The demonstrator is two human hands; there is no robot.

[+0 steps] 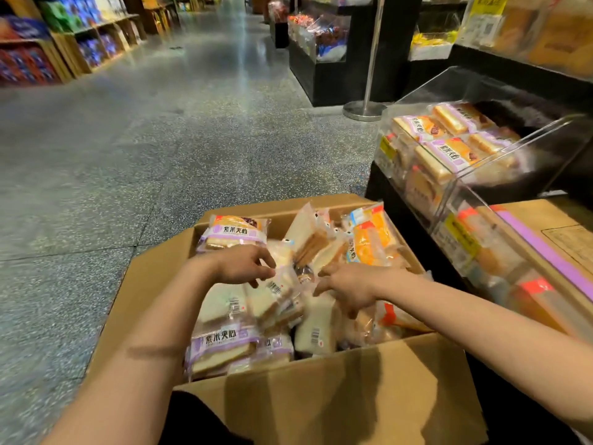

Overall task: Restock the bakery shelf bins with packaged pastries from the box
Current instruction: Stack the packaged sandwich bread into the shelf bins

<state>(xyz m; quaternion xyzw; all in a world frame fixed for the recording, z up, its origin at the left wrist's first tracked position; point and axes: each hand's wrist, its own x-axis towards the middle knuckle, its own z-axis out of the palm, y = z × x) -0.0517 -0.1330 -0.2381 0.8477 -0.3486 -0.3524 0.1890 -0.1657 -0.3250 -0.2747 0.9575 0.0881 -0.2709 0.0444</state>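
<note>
The speckled grey floor (167,149) carries an open cardboard box (321,390) full of packaged pastries, beside a black shelf unit (394,216), with a stanchion base (364,110) farther off

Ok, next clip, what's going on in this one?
A person is restocking a shop's bakery display. Both hands are down in an open cardboard box full of packaged pastries: the left hand has its fingers on a clear-wrapped packet, and the right hand reaches in among the packets beside it. The clear acrylic bin to the right already holds purple-labelled sandwich packs.
</note>
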